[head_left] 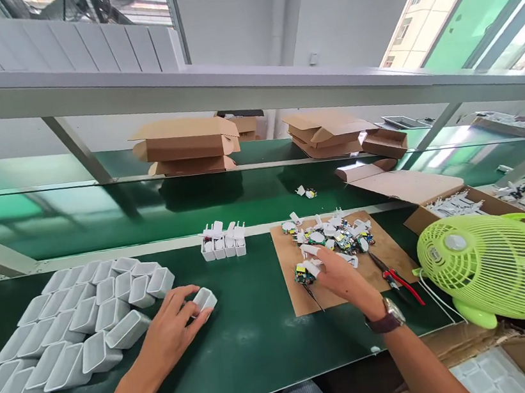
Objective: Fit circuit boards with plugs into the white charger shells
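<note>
My left hand (175, 324) is closed around a small white plastic case (204, 299), just right of the rows of white cases. Those rows of open, empty-looking white cases (85, 316) cover the left of the green bench. Over a brown cardboard sheet (300, 298), my right hand (340, 270) reaches forward with fingers apart and white coverings on its fingertips. Close to those fingertips lies a small circuit board (303, 273); whether they touch it, I cannot tell. A pile of circuit boards with white parts (335, 233) sits just beyond.
Red-handled pliers (394, 279) and dark tweezers (311, 294) lie on the sheet. A block of filled white cases (223, 243) stands mid-bench. At right are a green fan (494, 266) and an open carton (478, 197) of white parts. Cardboard boxes (188, 145) sit behind.
</note>
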